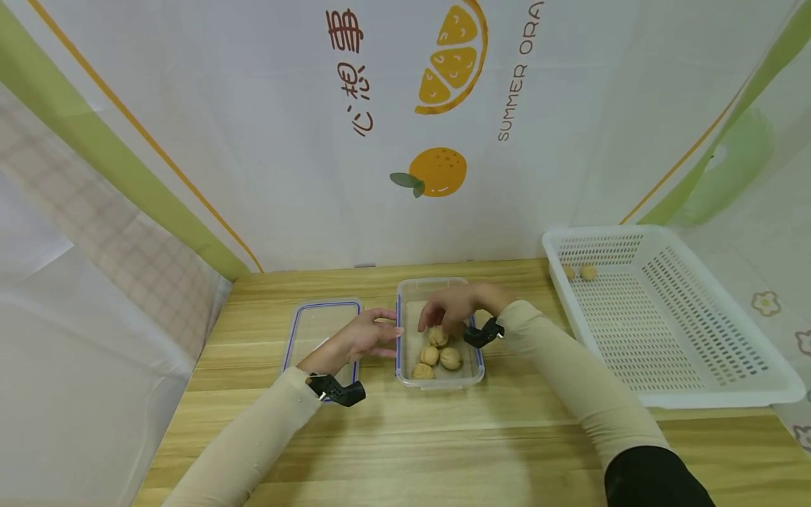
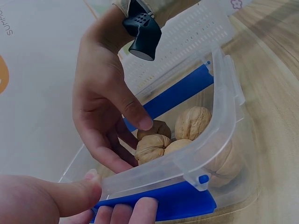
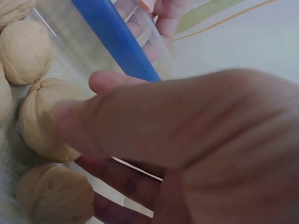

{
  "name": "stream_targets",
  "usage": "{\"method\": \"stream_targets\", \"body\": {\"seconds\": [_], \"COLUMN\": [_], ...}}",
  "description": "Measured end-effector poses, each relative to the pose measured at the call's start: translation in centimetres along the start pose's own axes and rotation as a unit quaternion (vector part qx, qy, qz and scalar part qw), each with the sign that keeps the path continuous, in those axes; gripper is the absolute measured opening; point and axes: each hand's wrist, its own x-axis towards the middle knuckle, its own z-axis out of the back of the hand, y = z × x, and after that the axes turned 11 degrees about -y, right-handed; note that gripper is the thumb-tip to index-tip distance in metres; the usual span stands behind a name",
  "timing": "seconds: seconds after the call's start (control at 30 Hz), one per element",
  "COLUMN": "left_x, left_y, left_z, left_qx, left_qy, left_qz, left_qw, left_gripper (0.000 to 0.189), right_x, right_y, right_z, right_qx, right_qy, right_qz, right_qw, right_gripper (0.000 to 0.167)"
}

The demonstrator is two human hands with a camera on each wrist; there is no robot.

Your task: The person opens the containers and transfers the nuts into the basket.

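A clear plastic food container (image 1: 405, 366) with blue clips stands on the table, several walnuts (image 1: 451, 358) inside. At its left side, my left hand (image 1: 369, 334) holds the wall, thumb at the rim and fingertips against the blue clip (image 2: 173, 205). My right hand (image 1: 453, 306) reaches down into the container from the right, fingers spread. Its thumb (image 3: 70, 123) lies over one walnut (image 3: 39, 121), and its other fingers are partly hidden behind the hand. A second walnut (image 3: 56, 193) lies close to those fingers.
To the left lies a clear lid (image 1: 323, 320) with a blue seal, partly under my left arm. A white perforated basket (image 1: 659, 401) stands at the right, two walnuts (image 1: 588, 272) in its far left corner. A printed curtain (image 1: 304, 197) hangs behind the table.
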Motion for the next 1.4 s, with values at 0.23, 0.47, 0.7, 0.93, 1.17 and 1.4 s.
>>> {"method": "stream_targets", "body": {"seconds": [0.23, 0.47, 0.7, 0.93, 1.17, 1.4], "left_x": [0.1, 0.0, 0.1, -0.2, -0.2, -0.2], "left_y": [0.0, -0.1, 0.1, 0.0, 0.1, 0.0], "left_z": [0.1, 0.0, 0.2, 0.0, 0.0, -0.1], "left_qx": [-0.001, 0.0, -0.004, -0.001, -0.001, -0.001], "left_qy": [0.005, 0.005, 0.011, -0.002, 0.0, -0.004], "left_qz": [-0.002, -0.005, -0.009, -0.004, -0.004, -0.002], "left_qw": [1.0, 1.0, 0.9999, 1.0, 1.0, 1.0], "left_gripper": [0.046, 0.047, 0.046, 0.045, 0.045, 0.044], "right_x": [0.4, 0.7, 0.7, 0.6, 0.7, 0.5], "right_y": [-0.2, -0.3, -0.1, -0.1, -0.1, -0.1], "right_z": [-0.5, -0.7, -0.7, -0.9, -1.1, -0.8], "right_qx": [-0.013, -0.014, -0.024, -0.006, 0.034, 0.042], "right_qy": [-0.002, 0.001, -0.004, -0.022, -0.058, -0.106], "right_qz": [-0.002, -0.005, -0.024, -0.021, -0.015, 0.006], "right_qw": [0.9999, 0.9999, 0.9994, 0.9995, 0.9976, 0.9934], "right_gripper": [0.04, 0.035, 0.032, 0.034, 0.036, 0.038]}}
